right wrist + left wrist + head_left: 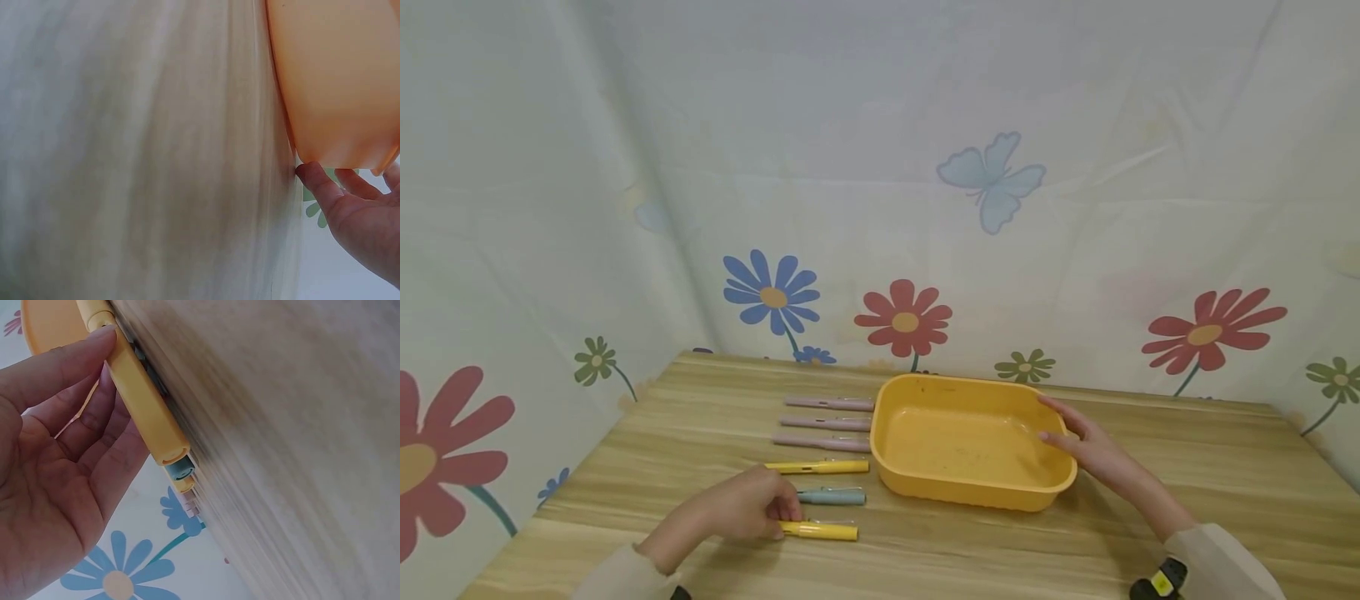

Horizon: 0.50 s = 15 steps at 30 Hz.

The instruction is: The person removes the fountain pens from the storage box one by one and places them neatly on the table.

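A yellow pen (823, 531), the nearest of a column of capped pens, lies between the thumb and fingers of my left hand (748, 504). In the left wrist view the thumb and a fingertip pinch this pen (140, 400) along its barrel, close over the tabletop. Just beyond it lies a blue-green pen (838, 497), partly hidden by my fingers, then another yellow pen (827, 467). My right hand (1097, 454) holds the right end of a yellow plastic basket (966, 496), thumb over the rim. In the right wrist view other fingertips touch the outside wall.
Farther back, several pale purple pens, among them one (823, 422) in the middle, lie parallel with their right ends beside the basket. The wood-grain table (1210, 475) ends at a flower-printed cloth (865, 208) behind and on the left. The basket's inside shows bare.
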Tool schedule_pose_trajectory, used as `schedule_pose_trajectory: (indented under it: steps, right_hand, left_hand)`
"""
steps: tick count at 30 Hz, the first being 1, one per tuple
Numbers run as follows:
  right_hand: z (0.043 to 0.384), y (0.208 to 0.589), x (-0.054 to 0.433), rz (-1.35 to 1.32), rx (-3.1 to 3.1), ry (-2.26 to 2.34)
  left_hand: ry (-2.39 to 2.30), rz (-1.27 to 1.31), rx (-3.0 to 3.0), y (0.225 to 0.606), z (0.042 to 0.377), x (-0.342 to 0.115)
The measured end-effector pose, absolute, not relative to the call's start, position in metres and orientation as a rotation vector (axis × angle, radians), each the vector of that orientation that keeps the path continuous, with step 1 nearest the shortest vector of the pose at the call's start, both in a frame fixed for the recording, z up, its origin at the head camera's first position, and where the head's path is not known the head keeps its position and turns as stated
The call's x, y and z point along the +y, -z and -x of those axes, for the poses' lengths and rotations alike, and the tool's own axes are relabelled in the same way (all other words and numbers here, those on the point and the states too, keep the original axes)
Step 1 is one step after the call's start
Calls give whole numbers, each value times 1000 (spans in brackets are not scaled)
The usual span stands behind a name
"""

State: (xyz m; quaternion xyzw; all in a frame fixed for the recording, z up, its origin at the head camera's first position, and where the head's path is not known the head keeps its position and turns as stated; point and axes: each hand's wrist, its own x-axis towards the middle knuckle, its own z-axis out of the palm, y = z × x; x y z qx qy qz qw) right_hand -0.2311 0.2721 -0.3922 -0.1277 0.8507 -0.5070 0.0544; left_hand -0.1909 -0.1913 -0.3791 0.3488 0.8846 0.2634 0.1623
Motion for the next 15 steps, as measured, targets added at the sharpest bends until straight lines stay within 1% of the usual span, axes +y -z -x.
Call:
schedule_pose_trajectory:
  steps: [5, 15]
  right_hand:
    - [231, 393, 273, 389, 2581, 1531]
    - [227, 394, 285, 370, 2403, 1662]
  left_hand:
    - [-727, -1030, 2549, 378, 188, -190]
    - [-698, -1029, 2577, 379, 187, -187]
